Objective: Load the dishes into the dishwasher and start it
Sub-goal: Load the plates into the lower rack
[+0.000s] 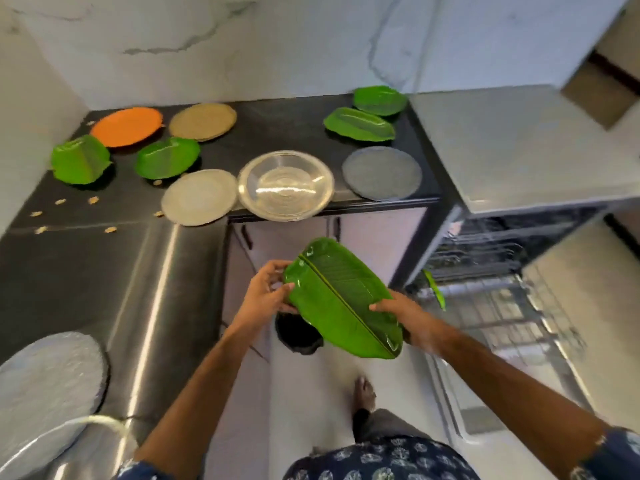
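Observation:
Both hands hold a green leaf-shaped plate (341, 299) over the floor in front of the counter. My left hand (266, 292) grips its upper left end, and my right hand (403, 311) grips its lower right edge. The dishwasher (519, 168) stands open at the right with its lower rack (502, 306) pulled out. One green plate (435, 289) stands on edge in the rack. On the black counter (277, 133) lie several more green leaf plates (166, 157), an orange plate (126, 126), a tan plate (202, 121), grey plates (382, 173) and a glass bowl (285, 185).
A steel counter surface (145, 289) runs along the left, with a large grey plate (45, 386) at its near end. Small crumbs (60, 201) dot the black counter. A dark bin (298, 332) sits on the floor under the plate. My foot (365, 393) stands on the pale floor.

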A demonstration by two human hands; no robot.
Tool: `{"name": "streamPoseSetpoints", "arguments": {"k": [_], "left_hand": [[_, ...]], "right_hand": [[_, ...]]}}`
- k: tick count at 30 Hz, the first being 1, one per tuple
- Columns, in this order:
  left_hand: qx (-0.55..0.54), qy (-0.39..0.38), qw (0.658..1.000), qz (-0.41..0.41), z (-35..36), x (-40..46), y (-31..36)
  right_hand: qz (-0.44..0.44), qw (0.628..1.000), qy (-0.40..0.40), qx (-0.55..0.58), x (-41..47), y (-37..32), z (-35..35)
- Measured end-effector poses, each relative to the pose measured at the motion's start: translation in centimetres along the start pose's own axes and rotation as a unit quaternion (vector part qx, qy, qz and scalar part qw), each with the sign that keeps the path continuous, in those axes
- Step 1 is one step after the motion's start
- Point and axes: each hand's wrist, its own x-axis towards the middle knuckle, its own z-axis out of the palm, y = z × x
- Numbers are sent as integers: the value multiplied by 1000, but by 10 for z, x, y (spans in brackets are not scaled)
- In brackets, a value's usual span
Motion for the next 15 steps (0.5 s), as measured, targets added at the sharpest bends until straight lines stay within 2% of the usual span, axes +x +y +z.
{"name": "streamPoseSetpoints", "arguments": {"k": [5,9,12,15], "left_hand": [[72,-118,990,-34,110,34,-16],[151,-194,969,-2,200,67,-34],[229,-257,939,15,284,99,-54],[298,-295,908,-4,358,128,-74]], "right_hand": [[5,997,78,-8,-57,16,-92],[21,989,146,-30,-91,37,-169],[47,972,226,-54,-101,58,-241],[53,961,251,-103,-88,80,-313]]}}
